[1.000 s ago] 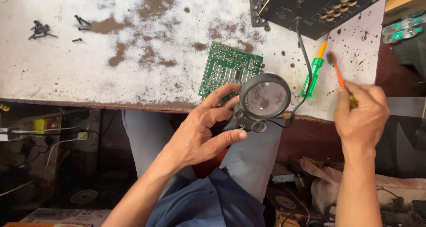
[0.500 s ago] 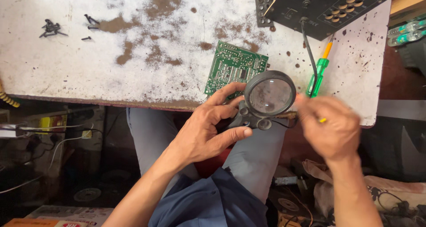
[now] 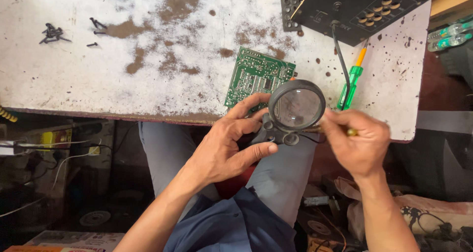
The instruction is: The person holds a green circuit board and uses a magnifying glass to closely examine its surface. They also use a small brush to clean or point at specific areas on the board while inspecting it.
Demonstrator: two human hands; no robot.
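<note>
The left hand (image 3: 224, 151) is curling its fingers around the dark base of a round magnifying glass (image 3: 296, 107), holding it at the edge of the stained white table (image 3: 98, 91). The green circuit board (image 3: 257, 79) is lying at eleven o'clock from the lens, touching that hand's fingertips. The right hand (image 3: 358, 142), at three o'clock, is pinching a thin tool whose long axis is pointing toward the lens.

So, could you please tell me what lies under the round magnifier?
Under the magnifier lies the near right corner of the green circuit board, at the edge of the white table. What shows through the lens is blurred, and the board's covered corner cannot be seen.
</note>
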